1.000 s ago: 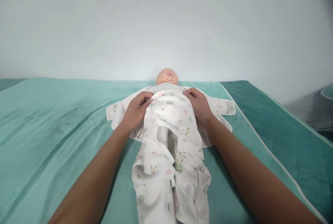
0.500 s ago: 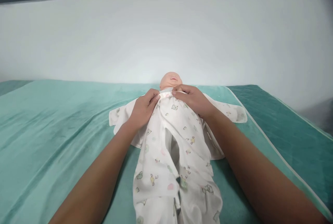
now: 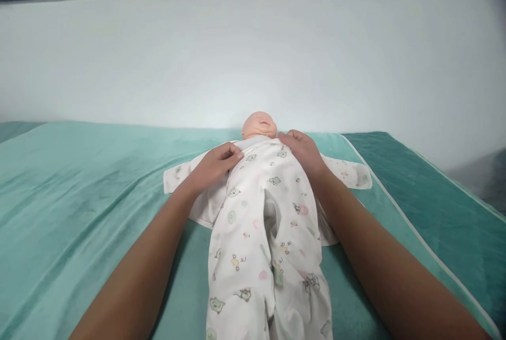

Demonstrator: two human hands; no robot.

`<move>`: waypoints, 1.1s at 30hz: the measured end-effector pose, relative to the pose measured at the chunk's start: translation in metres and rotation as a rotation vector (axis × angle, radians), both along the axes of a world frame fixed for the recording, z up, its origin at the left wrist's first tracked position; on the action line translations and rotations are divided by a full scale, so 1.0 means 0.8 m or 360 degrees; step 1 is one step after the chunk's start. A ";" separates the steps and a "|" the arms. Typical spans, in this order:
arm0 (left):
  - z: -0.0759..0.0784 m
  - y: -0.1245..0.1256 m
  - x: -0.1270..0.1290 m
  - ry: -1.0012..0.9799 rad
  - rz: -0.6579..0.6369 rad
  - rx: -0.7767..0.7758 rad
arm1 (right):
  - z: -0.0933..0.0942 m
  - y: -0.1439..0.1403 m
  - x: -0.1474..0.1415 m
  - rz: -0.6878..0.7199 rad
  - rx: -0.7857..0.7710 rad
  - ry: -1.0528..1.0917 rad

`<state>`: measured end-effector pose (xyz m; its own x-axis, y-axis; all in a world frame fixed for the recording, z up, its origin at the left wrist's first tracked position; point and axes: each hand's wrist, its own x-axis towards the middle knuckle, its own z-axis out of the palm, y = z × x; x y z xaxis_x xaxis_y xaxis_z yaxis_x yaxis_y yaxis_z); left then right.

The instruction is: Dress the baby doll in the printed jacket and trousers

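Note:
A baby doll point(image 3: 259, 125) lies on its back on a teal blanket point(image 3: 79, 197), head toward the wall. White printed baby pants point(image 3: 264, 234) are spread over its body, on top of an open white printed top point(image 3: 348, 171) with sleeves out to both sides. My left hand point(image 3: 215, 166) pinches the upper left edge of the pants at the doll's chest. My right hand point(image 3: 302, 153) grips the upper right edge beside the doll's neck.
A white wall point(image 3: 253, 55) rises right behind the doll's head. A white-edged border of the blanket point(image 3: 399, 213) runs diagonally on the right, with a darker green cover point(image 3: 443, 208) beyond it.
Both hands pulled the pants' upper edge up from the doll's belly to its chest and neck, then spread apart toward the shoulders. The pants now lie flatter and longer.

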<state>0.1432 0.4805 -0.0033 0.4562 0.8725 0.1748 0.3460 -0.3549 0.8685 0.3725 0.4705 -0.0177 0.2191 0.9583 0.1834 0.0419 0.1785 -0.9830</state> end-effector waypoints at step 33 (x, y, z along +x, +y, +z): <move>-0.028 -0.028 -0.030 -0.0305 0.0009 -0.0660 | 0.016 -0.023 -0.007 0.0455 0.0248 -0.0624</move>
